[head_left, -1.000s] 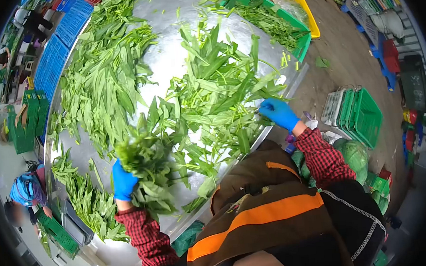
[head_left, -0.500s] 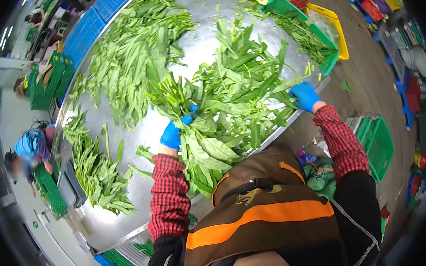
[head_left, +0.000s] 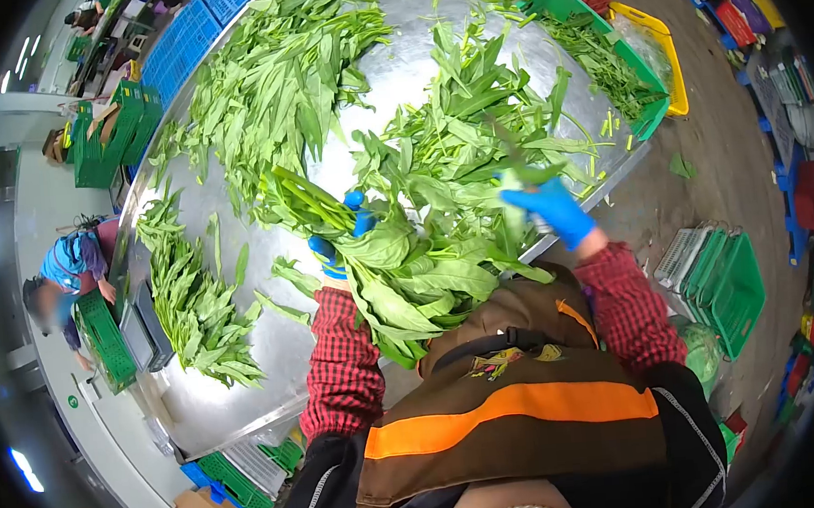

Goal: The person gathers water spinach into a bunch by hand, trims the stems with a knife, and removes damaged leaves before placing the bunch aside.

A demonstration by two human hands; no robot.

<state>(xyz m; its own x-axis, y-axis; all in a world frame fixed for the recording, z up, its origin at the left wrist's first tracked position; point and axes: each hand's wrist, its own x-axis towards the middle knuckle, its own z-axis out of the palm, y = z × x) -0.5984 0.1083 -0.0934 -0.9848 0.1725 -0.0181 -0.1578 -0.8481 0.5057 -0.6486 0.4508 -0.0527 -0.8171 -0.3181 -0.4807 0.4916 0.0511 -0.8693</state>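
Observation:
My left hand (head_left: 341, 235), in a blue glove, is closed round a bunch of long-stemmed leafy greens (head_left: 398, 255) that looks like water spinach. The cut stems point up and left; the leaves hang towards my apron. Smeared by motion, my right hand (head_left: 550, 208), also gloved in blue, is over the right side of the loose greens pile (head_left: 474, 127). A blurred dark strip rises by its fingers and something greyish shows beneath it; I cannot make out whether it holds either. Both piles of greens lie on the metal table (head_left: 234, 412).
Another heap of greens (head_left: 268, 94) covers the far left, with a smaller row (head_left: 194, 307) nearer. Cut stem pieces lie by the right edge, beside a green basket (head_left: 657, 114) and a yellow crate (head_left: 677, 98). A person (head_left: 73, 263) is beyond the table's left side.
My right hand has moved left and inward, from the table's right edge over the pile. The bunch in my left hand has tilted, its stems leaning further left.

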